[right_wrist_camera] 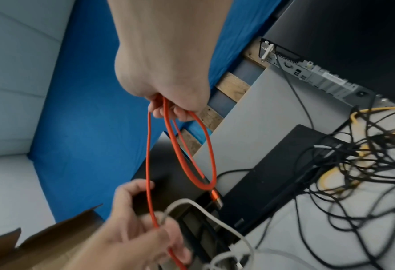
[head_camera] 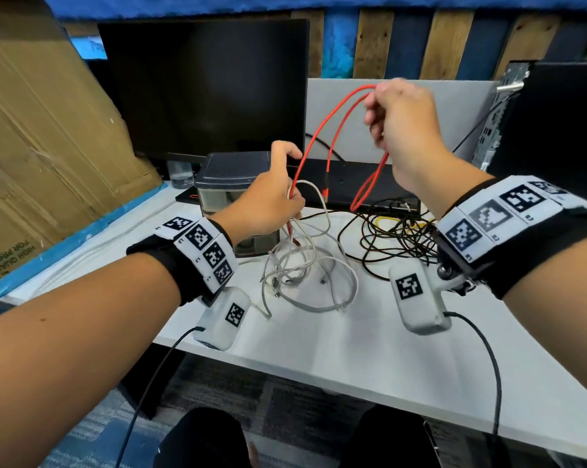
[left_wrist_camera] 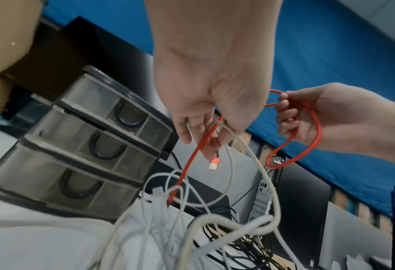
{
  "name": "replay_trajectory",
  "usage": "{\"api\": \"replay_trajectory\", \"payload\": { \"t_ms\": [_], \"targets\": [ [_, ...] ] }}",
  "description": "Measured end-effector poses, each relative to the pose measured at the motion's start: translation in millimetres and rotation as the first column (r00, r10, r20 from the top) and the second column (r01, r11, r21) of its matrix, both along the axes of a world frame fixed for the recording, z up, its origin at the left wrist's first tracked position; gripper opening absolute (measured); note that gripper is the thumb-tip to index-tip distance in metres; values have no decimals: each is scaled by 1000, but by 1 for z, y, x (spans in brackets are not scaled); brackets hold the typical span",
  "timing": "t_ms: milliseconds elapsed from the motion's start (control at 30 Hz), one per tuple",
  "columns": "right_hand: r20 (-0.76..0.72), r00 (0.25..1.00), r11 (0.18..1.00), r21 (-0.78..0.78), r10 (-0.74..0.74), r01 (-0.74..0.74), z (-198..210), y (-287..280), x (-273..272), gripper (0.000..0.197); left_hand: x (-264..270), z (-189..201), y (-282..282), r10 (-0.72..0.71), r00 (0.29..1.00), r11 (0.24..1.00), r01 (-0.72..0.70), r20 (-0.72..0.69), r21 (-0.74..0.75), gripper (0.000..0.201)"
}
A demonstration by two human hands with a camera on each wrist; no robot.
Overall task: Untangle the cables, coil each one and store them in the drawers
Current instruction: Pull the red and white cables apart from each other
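My right hand (head_camera: 383,109) is raised above the desk and grips loops of a red cable (head_camera: 332,140), which hang below its fingers (right_wrist_camera: 166,109). The red cable (right_wrist_camera: 149,155) runs down to my left hand (head_camera: 287,201), which pinches it together with a white cable (head_camera: 315,194) just in front of the grey drawer unit (head_camera: 231,184). One red plug (left_wrist_camera: 214,165) dangles under the left fingers (left_wrist_camera: 185,131). A tangle of white cables (head_camera: 305,275) lies on the desk below. The unit's three drawers (left_wrist_camera: 94,146) are closed.
A tangle of black and yellow cables (head_camera: 396,231) lies at the right on the white desk (head_camera: 352,359). A dark monitor (head_camera: 204,86) stands behind, a computer tower (head_camera: 552,119) at the right, a cardboard box (head_camera: 38,140) at the left.
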State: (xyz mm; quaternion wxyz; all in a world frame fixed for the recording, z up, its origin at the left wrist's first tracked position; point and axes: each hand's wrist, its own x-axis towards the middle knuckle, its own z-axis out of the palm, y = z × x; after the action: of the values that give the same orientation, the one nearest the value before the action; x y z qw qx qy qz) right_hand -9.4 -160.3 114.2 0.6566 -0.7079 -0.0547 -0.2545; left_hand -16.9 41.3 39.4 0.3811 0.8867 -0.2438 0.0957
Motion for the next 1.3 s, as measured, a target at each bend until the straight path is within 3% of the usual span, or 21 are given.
{"api": "replay_trajectory", "payload": {
  "t_ms": [167, 367, 467, 567, 700, 833, 933, 967, 1033, 1100, 1167, 1200, 1233, 1300],
  "targets": [
    [125, 978, 967, 218, -164, 134, 34, -10, 13, 31, 12, -11, 5, 16, 997, 988, -4, -71, 156, 4],
    [206, 929, 923, 302, -306, 238, 53, -24, 23, 30, 17, -13, 0, -83, 990, 978, 103, -117, 184, 9],
    [227, 905, 896, 354, -361, 268, 49, -30, 26, 29, 18, -13, -6, -66, 987, 950, 106, -145, 294, 10],
    [228, 876, 870, 372, -425, 325, 43, -39, 29, 24, 22, -16, -4, -37, 978, 949, 99, -207, 298, 17],
    [273, 814, 854, 264, -512, 448, 25, -56, 42, 18, 26, -23, 4, -18, 969, 928, 109, -248, 356, 6],
    [357, 748, 818, 97, -560, 567, 13, -75, 53, 16, 24, -35, 3, 1, 937, 881, 164, -348, 443, 6],
    [236, 802, 783, -192, -548, 591, 0, -88, 61, 20, 21, -46, 4, 53, 912, 806, 201, -406, 557, 8],
    [128, 845, 774, -349, -520, 529, -8, -92, 62, 27, 22, -50, 6, 70, 901, 790, 212, -428, 576, 11],
    [-141, 905, 703, -681, -400, 205, -28, -95, 60, 30, 23, -54, 6, 90, 892, 785, 210, -443, 582, 13],
    [-432, 824, 445, -859, -366, -253, -50, -84, 45, 22, 25, -57, 6, 118, 896, 803, 168, -428, 572, 24],
    [-554, 706, 153, -822, -442, -549, -69, -71, 31, 35, 25, -58, 4, 149, 892, 796, 147, -426, 587, 36],
    [-553, 696, 73, -804, -457, -590, -75, -64, 29, 40, 26, -58, 2, 156, 890, 783, 153, -429, 603, 40],
    [-547, 717, 52, -809, -432, -585, -81, -60, 29, 45, 27, -57, 1, 154, 886, 773, 167, -437, 611, 45],
    [-560, 755, 94, -819, -340, -566, -93, -57, 36, 57, 29, -55, 0, 143, 868, 783, 195, -476, 590, 58]
  ]
}}
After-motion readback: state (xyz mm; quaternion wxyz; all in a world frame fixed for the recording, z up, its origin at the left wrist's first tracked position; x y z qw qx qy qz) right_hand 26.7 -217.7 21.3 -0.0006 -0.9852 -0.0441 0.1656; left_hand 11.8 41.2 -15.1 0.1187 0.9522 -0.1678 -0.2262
